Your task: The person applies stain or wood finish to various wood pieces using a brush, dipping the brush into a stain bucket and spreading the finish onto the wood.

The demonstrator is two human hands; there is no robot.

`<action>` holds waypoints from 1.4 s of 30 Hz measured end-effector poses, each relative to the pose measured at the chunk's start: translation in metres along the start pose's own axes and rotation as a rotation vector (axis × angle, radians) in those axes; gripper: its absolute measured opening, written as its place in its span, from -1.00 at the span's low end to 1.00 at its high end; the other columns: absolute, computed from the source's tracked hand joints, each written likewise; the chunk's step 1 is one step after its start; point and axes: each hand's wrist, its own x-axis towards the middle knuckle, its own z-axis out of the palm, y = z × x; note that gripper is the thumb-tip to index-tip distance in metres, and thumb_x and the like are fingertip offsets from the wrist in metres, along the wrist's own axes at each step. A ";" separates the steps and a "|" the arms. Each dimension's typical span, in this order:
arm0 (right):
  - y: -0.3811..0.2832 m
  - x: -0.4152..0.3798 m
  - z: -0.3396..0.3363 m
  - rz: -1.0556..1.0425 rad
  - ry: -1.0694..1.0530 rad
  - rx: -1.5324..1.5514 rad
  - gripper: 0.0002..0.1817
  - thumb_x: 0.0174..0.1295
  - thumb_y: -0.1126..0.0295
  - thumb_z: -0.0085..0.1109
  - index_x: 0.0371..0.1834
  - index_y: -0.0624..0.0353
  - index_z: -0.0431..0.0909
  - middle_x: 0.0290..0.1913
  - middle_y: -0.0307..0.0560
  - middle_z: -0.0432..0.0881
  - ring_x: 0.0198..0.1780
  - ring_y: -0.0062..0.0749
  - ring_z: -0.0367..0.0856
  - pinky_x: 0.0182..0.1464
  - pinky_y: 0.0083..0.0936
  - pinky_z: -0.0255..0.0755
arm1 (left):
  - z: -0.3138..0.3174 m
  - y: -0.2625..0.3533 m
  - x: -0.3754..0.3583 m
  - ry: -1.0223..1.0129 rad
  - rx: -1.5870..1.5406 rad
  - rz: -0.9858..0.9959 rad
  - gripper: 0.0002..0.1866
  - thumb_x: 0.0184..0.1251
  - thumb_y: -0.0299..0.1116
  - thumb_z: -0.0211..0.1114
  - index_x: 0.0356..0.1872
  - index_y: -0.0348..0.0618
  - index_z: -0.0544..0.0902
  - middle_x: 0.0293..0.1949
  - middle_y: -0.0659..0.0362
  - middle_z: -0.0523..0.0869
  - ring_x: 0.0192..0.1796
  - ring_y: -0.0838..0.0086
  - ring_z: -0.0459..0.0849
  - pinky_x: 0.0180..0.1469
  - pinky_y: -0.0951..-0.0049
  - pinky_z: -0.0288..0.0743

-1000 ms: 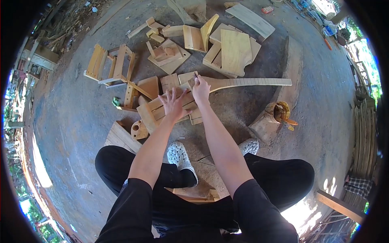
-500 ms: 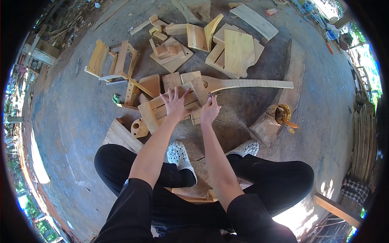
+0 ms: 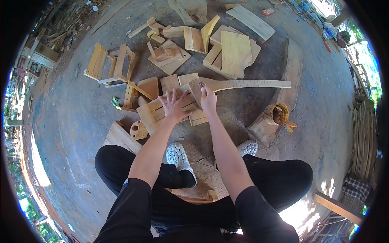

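Note:
A slatted wooden piece (image 3: 154, 108) with raised end blocks lies slanted on other wood in front of me. My left hand (image 3: 174, 106) rests on its slats, fingers spread. Closed at the piece's right end is my right hand (image 3: 208, 100), its fingertips around a small dark object that is too small to name. Behind that hand, a guitar-like wooden part with a long neck (image 3: 255, 84) extends to the right. Beside the left end of the slatted piece is a small block with round holes (image 3: 139, 130).
Wooden frames (image 3: 118, 65), stacked boards (image 3: 236, 52) and a small stand (image 3: 195, 39) lie farther off. A container with orange-handled tools (image 3: 280, 113) stands on a wood block at right. A long plank (image 3: 290, 73) lies behind it.
My right hand has moved up and slightly left, from beside the right end of the slatted piece onto that end. My left hand stays spread on the slats.

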 end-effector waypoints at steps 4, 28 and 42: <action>0.015 -0.044 -0.009 0.002 0.084 0.076 -0.67 0.60 0.27 0.09 0.22 0.18 0.72 0.07 0.24 0.79 0.10 0.24 0.75 0.14 0.05 0.59 | -0.004 0.001 -0.002 -0.012 0.008 -0.010 0.21 -0.05 0.33 0.65 0.70 0.54 0.21 0.74 0.01 0.08 0.75 -0.14 -0.03 0.60 -0.64 -0.32; -0.010 -0.057 -0.030 0.359 -0.018 0.079 -0.64 0.64 0.09 -0.03 0.21 0.02 0.64 0.05 0.29 0.77 0.13 0.36 0.71 0.16 0.18 0.58 | -0.021 -0.166 -0.040 -0.286 -0.765 -0.749 0.04 -0.10 0.08 0.75 0.42 -0.30 0.57 0.28 -0.10 0.67 0.32 0.12 0.63 0.30 0.10 0.59; 0.015 -0.081 -0.045 0.438 0.096 0.299 -0.63 0.62 0.16 -0.02 0.25 0.13 0.60 0.11 0.33 0.74 0.23 0.33 0.67 0.25 0.12 0.52 | 0.071 -0.173 0.024 0.290 -0.733 -0.452 0.22 -0.01 -0.23 0.71 0.68 -0.23 0.13 0.45 -0.22 0.52 0.39 -0.03 0.62 0.49 0.07 0.47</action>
